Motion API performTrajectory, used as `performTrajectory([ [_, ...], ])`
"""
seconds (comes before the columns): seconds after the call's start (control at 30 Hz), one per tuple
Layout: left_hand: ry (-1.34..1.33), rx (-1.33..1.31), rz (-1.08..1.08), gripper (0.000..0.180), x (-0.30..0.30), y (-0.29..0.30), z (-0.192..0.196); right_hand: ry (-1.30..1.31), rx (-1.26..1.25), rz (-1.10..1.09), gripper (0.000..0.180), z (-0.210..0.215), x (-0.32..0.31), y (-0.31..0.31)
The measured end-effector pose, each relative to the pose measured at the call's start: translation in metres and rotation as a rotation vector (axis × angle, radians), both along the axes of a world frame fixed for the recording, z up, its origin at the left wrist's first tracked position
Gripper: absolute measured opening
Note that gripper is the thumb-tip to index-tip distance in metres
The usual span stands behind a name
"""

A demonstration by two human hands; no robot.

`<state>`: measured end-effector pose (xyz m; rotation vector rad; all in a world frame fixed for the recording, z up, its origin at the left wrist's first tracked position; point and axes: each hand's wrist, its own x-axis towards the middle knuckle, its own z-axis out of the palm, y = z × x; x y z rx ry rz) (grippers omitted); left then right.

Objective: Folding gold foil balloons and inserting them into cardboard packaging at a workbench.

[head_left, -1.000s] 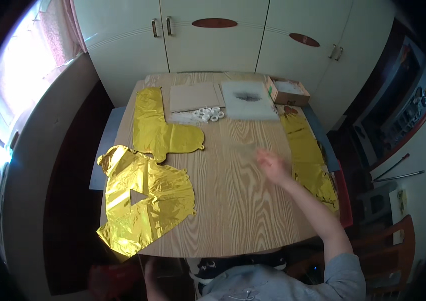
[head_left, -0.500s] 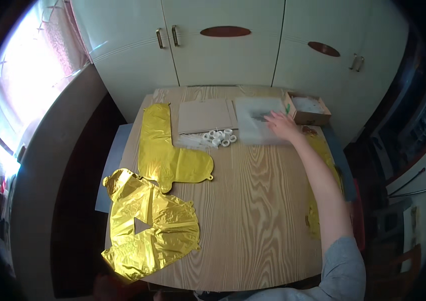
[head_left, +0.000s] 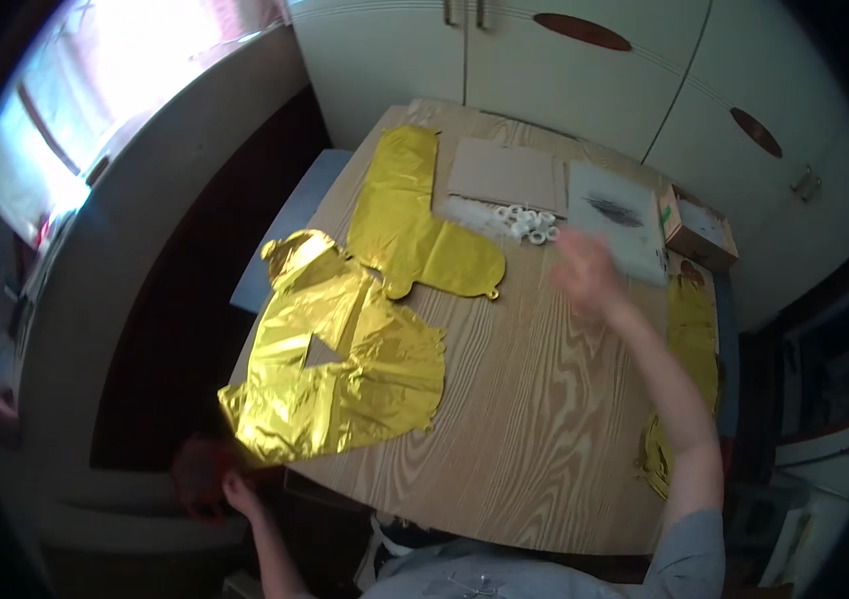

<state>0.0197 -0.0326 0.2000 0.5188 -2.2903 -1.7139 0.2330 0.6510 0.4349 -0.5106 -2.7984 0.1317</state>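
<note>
My right hand [head_left: 589, 275] is smeared by motion above the far right of the table, near a pile of small white rings [head_left: 529, 222]. Its fingers are too blurred to read. Beyond it, thin dark strips [head_left: 614, 210] lie on a translucent whitish sheet [head_left: 634, 248]. My left hand [head_left: 238, 491] is low at the left, below the table edge, beside a dark red object [head_left: 200, 474] whose kind is unclear. Shadow hides its fingers. A flat gold foil balloon [head_left: 374, 384] with a triangular hole lies nearest; an L-shaped gold foil balloon [head_left: 394, 215] lies behind it.
A brown cardboard sheet [head_left: 504, 172] lies at the back of the wooden table [head_left: 514, 429], and an open box [head_left: 699, 232] stands at the far right corner. More folded gold foil [head_left: 692, 334] lies along the right edge. Cabinets [head_left: 604, 80] rise behind the table.
The view has tilted and shifted. My right hand has drawn back from the dark strips on the whitish sheet. My left hand has moved over to the dark red object.
</note>
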Motion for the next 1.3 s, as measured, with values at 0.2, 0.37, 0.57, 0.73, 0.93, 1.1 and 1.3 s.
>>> performTrajectory([
  [0.2, 0.6, -0.229, -0.094, 0.019, 0.0, 0.08, 0.167, -0.092, -0.108, 0.699, 0.057, -0.008, -0.052, -0.192],
  [0.37, 0.634, -0.467, -1.095, 0.036, 0.045, 0.188, 0.221, -0.097, -0.204, 0.611, 0.038, -0.045, -0.065, -0.208],
  [0.57, 0.786, -0.782, -1.4, 0.033, 0.085, 0.26, 0.237, -0.001, -0.158, 0.481, 0.026, -0.05, -0.058, -0.219],
  [0.73, 0.97, -0.922, -1.342, 0.021, 0.081, 0.264, 0.206, 0.057, -0.185, 0.449, 0.025, -0.051, -0.06, -0.223],
  [0.93, 0.889, -0.788, -1.304, 0.008, 0.083, 0.264, 0.201, 0.11, -0.564, 0.523, 0.028, -0.042, -0.047, -0.215],
  [1.1, 0.843, -0.677, -1.255, 0.008, 0.082, 0.263, 0.2, 0.029, -0.272, 0.771, 0.041, -0.023, -0.017, -0.218],
  [1.3, 0.687, -0.663, -1.321, 0.011, 0.088, 0.263, 0.215, 0.141, -0.011, 0.768, 0.025, -0.031, -0.021, -0.22],
])
